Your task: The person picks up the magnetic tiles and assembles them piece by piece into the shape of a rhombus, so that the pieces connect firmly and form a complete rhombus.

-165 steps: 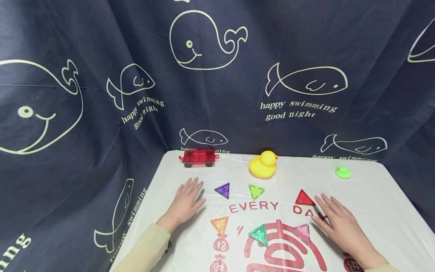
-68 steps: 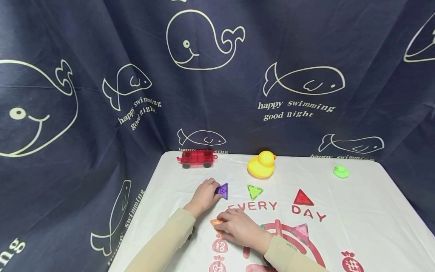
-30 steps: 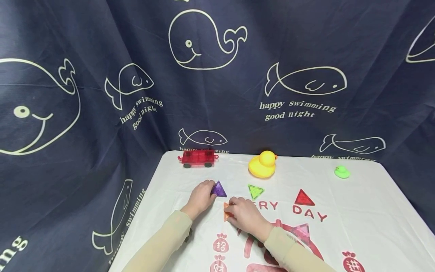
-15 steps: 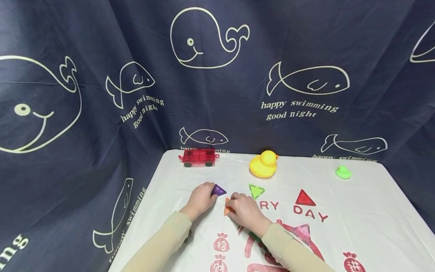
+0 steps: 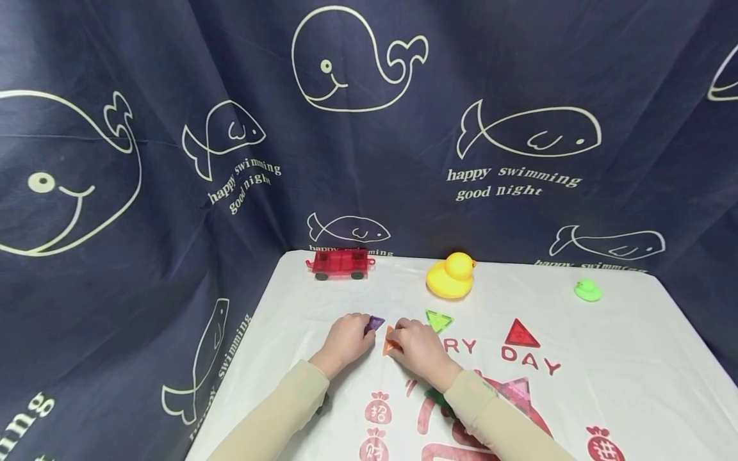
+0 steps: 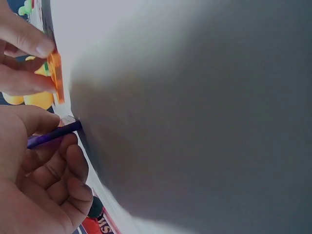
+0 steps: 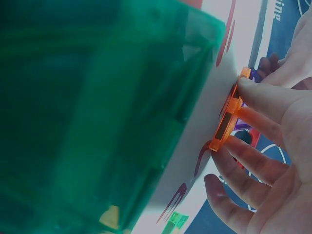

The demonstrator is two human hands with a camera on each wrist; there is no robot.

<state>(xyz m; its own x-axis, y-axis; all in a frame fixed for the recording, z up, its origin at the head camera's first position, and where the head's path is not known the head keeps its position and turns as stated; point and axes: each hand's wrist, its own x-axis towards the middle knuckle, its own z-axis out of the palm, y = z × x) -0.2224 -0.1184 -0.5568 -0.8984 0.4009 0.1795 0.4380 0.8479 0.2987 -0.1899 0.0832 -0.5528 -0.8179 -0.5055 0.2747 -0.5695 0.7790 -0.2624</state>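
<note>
In the head view my left hand (image 5: pixel 346 340) pinches a purple triangular magnetic tile (image 5: pixel 375 323) between thumb and fingers. The left wrist view shows that purple tile (image 6: pixel 53 135) edge-on, its end toward the white tabletop. Just to the right, my right hand (image 5: pixel 425 351) pinches an orange triangular magnetic tile (image 5: pixel 389 341), which stands on edge. Its magnet strips show on the orange tile (image 7: pixel 226 117) in the right wrist view. A small gap separates the two tiles. A green translucent tile (image 5: pixel 441 400) lies under my right wrist and fills much of the right wrist view.
A lime triangle tile (image 5: pixel 439 321), a red triangle tile (image 5: pixel 521 334) and a pink triangle tile (image 5: pixel 517 392) lie on the printed white tablecloth (image 5: pixel 611 358). Along the back stand a red wheeled toy car (image 5: pixel 341 263), a yellow duck (image 5: pixel 451 278) and a small green duck (image 5: pixel 587 291).
Both hands, earlier flat on the table, have taken hold of the purple and orange tiles. The purple tile has turned; the orange one has moved up and right, close to it.
</note>
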